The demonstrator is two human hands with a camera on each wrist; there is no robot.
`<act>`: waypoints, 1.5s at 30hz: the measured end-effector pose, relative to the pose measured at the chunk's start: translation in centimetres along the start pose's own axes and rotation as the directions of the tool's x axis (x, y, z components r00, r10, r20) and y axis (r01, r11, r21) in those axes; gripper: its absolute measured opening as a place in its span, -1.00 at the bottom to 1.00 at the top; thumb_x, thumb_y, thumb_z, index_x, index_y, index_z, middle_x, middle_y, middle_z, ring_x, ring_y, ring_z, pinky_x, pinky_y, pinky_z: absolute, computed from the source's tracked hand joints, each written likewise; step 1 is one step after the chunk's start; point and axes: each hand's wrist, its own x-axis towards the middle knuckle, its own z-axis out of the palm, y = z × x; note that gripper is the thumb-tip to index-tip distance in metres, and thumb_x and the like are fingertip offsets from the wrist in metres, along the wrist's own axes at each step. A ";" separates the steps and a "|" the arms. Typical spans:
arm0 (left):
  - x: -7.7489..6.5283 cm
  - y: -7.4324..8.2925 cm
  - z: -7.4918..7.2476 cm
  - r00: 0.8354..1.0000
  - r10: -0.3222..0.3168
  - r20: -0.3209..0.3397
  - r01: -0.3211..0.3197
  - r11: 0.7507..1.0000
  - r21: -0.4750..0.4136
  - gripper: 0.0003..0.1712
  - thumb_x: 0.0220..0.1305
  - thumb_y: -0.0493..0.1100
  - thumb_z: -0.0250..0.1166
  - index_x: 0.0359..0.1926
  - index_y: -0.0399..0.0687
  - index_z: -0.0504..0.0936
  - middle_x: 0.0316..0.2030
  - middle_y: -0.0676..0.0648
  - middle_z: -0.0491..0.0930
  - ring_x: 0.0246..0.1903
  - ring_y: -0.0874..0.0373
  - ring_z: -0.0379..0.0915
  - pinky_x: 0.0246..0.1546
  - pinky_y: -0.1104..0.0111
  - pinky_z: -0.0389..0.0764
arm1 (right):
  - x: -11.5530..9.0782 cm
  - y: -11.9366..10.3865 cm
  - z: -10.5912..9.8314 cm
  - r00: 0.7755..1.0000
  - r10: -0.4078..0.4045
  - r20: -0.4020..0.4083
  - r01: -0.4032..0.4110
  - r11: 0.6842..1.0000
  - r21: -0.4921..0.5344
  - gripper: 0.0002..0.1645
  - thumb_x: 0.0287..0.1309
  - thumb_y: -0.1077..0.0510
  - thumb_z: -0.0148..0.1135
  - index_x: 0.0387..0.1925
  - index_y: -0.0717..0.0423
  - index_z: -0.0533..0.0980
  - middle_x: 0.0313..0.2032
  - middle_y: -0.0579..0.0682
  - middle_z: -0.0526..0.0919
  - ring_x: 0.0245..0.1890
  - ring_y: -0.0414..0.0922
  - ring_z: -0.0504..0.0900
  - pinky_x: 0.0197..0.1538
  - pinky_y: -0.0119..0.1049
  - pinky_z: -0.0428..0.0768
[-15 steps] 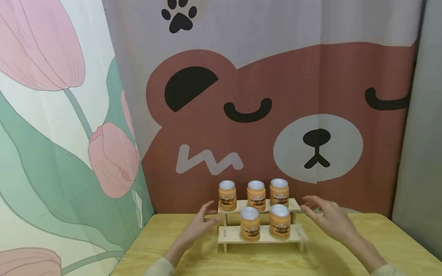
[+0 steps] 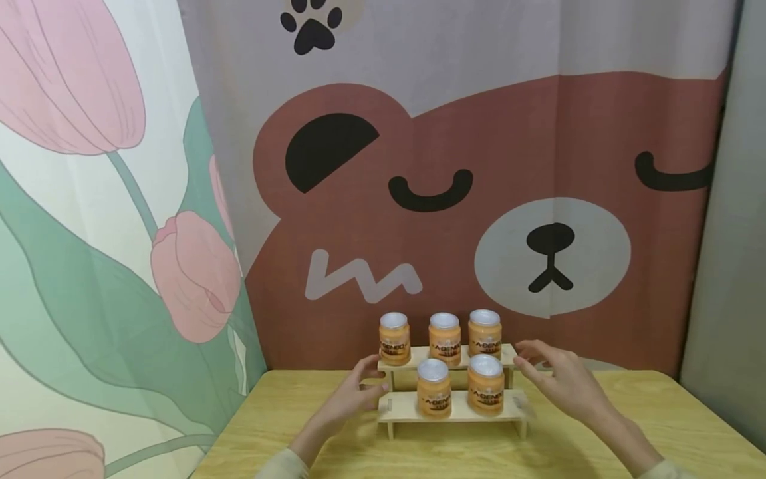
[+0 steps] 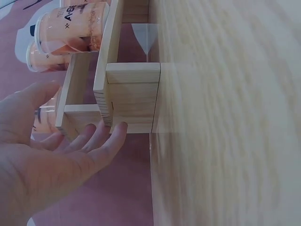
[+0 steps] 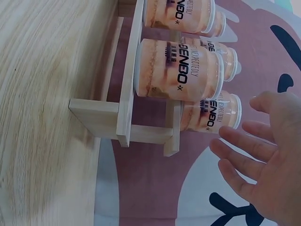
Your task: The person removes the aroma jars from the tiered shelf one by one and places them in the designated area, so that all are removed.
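Observation:
A two-tier wooden rack stands on the table, bearing several orange jars with silver lids. Three jars, among them the left one, line the upper tier; a front left jar and a front right jar are on the lower tier. My left hand is at the rack's left end, its loosely bent fingers right by the side panel in the left wrist view. At the other end, my right hand has its fingertips near the upper tier's right edge. Neither hand holds anything.
The rack is near the far edge of a light wood table. Behind it hangs a curtain with a bear print, and a tulip-print curtain hangs along the left side.
Both hands have moved inward toward the rack, the left one rightward to its left end and the right one slightly leftward. The jars and rack look unmoved.

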 end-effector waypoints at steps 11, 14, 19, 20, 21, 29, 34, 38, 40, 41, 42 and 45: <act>-0.2 -0.1 0.0 0.997 0.078 0.027 -0.081 0.991 0.105 0.20 0.06 -0.40 0.54 0.59 -0.04 0.01 0.19 -0.31 0.43 0.17 -0.32 0.40 0.03 0.06 0.62 | 0.5 -0.8 1.0 0.999 0.002 -0.042 -0.001 1.000 0.026 -0.69 0.40 0.06 0.30 0.04 0.14 0.62 -0.20 -0.11 0.73 -0.25 -0.10 0.68 -0.23 -0.18 0.67; -0.2 -0.2 0.0 0.995 0.092 0.035 -0.095 0.989 0.117 0.24 0.03 -0.43 0.55 0.59 -0.04 -0.02 0.19 -0.30 0.43 0.17 -0.32 0.40 0.02 0.05 0.63 | 0.7 -0.8 1.4 0.997 -0.011 -0.073 0.013 0.999 0.032 -0.72 0.37 0.11 0.33 0.02 0.15 0.62 -0.21 -0.11 0.73 -0.26 -0.09 0.69 -0.24 -0.20 0.68; -0.2 -0.2 0.0 0.996 0.084 0.017 -0.085 0.992 0.089 0.24 0.02 -0.46 0.53 0.59 0.01 -0.01 0.20 -0.30 0.41 0.17 -0.32 0.40 -0.01 0.06 0.65 | 1.4 -0.6 1.8 0.990 -0.019 -0.143 0.026 0.998 0.049 -0.75 0.33 0.13 0.37 -0.01 0.11 0.62 -0.18 -0.05 0.74 -0.23 -0.04 0.71 -0.22 -0.13 0.70; -0.2 -0.1 0.0 0.997 0.081 0.017 -0.082 0.993 0.085 0.24 0.03 -0.46 0.53 0.60 0.02 -0.01 0.20 -0.31 0.40 0.18 -0.32 0.39 -0.02 0.06 0.65 | 1.6 -0.6 1.9 0.988 -0.014 -0.152 0.023 0.998 0.055 -0.74 0.32 0.13 0.38 -0.01 0.11 0.62 -0.18 -0.04 0.74 -0.22 -0.03 0.72 -0.22 -0.11 0.71; -0.2 0.0 0.0 0.997 0.079 0.016 -0.080 0.993 0.084 0.24 0.03 -0.46 0.53 0.60 0.02 -0.01 0.20 -0.32 0.40 0.18 -0.32 0.39 -0.02 0.07 0.66 | 1.7 -0.5 2.0 0.987 -0.009 -0.159 0.020 0.998 0.062 -0.74 0.32 0.14 0.38 -0.01 0.12 0.62 -0.18 -0.02 0.74 -0.22 -0.01 0.72 -0.22 -0.10 0.71; -0.3 -0.2 0.0 0.997 0.076 0.026 -0.078 0.989 0.128 0.24 0.06 -0.42 0.54 0.60 0.02 -0.03 0.20 -0.30 0.43 0.18 -0.31 0.39 0.03 0.00 0.61 | 2.5 -0.8 2.9 0.977 0.018 -0.211 -0.013 1.000 0.026 -0.66 0.27 0.14 0.42 0.00 0.23 0.62 -0.13 0.15 0.72 -0.30 0.05 0.73 -0.26 0.03 0.69; -0.3 -0.6 -0.1 0.998 0.053 0.040 -0.057 0.992 0.109 0.24 0.09 -0.41 0.53 0.61 0.10 -0.06 0.20 -0.30 0.43 0.13 -0.29 0.43 -0.02 -0.01 0.64 | 3.1 -1.4 3.2 0.982 0.079 -0.173 -0.073 0.997 0.039 -0.53 0.29 0.05 0.41 0.08 0.28 0.57 -0.07 0.19 0.68 -0.07 0.18 0.64 -0.10 0.17 0.62; -0.4 -0.6 -0.1 0.998 0.026 0.062 -0.029 0.998 0.048 0.26 0.11 -0.46 0.50 0.62 0.16 -0.09 0.22 -0.34 0.40 0.03 -0.27 0.52 -0.09 0.02 0.68 | 3.4 -1.7 3.5 0.985 0.145 -0.093 -0.140 0.988 0.060 -0.40 0.31 -0.05 0.39 0.19 0.28 0.49 0.00 0.23 0.64 -0.03 0.20 0.61 -0.08 0.19 0.60; -0.4 -0.5 0.0 0.998 0.016 0.068 -0.018 0.999 0.027 0.27 0.12 -0.47 0.49 0.62 0.19 -0.10 0.23 -0.36 0.39 -0.02 -0.24 0.55 -0.12 0.04 0.69 | 3.5 -1.6 3.7 0.984 0.166 -0.072 -0.161 0.985 0.066 -0.37 0.31 -0.05 0.39 0.21 0.28 0.46 0.01 0.24 0.62 -0.02 0.22 0.60 -0.08 0.20 0.60; -0.5 -0.5 0.0 0.997 0.011 0.071 -0.013 1.000 0.019 0.27 0.13 -0.47 0.48 0.62 0.20 -0.11 0.23 -0.36 0.39 -0.04 -0.21 0.57 -0.13 0.04 0.69 | 3.6 -1.6 3.8 0.983 0.173 -0.069 -0.168 0.983 0.067 -0.36 0.31 -0.06 0.39 0.21 0.27 0.45 0.01 0.24 0.62 -0.01 0.22 0.60 -0.07 0.20 0.60; -0.5 -0.5 0.0 0.997 0.005 0.073 -0.006 1.000 0.010 0.27 0.14 -0.47 0.48 0.62 0.21 -0.12 0.23 -0.36 0.38 -0.05 -0.19 0.58 -0.14 0.03 0.70 | 3.7 -1.5 4.0 0.981 0.180 -0.070 -0.175 0.982 0.072 -0.36 0.31 -0.06 0.39 0.20 0.27 0.44 0.00 0.23 0.62 0.00 0.23 0.60 -0.07 0.21 0.60; -0.6 -0.5 0.1 0.997 -0.011 0.082 0.012 1.000 -0.018 0.26 0.17 -0.46 0.46 0.62 0.23 -0.14 0.24 -0.37 0.36 -0.10 -0.15 0.61 -0.17 -0.04 0.70 | 3.8 -1.5 4.4 0.976 0.206 -0.075 -0.197 0.975 0.106 -0.37 0.30 -0.05 0.40 0.17 0.25 0.39 0.00 0.26 0.62 0.02 0.26 0.59 -0.04 0.22 0.59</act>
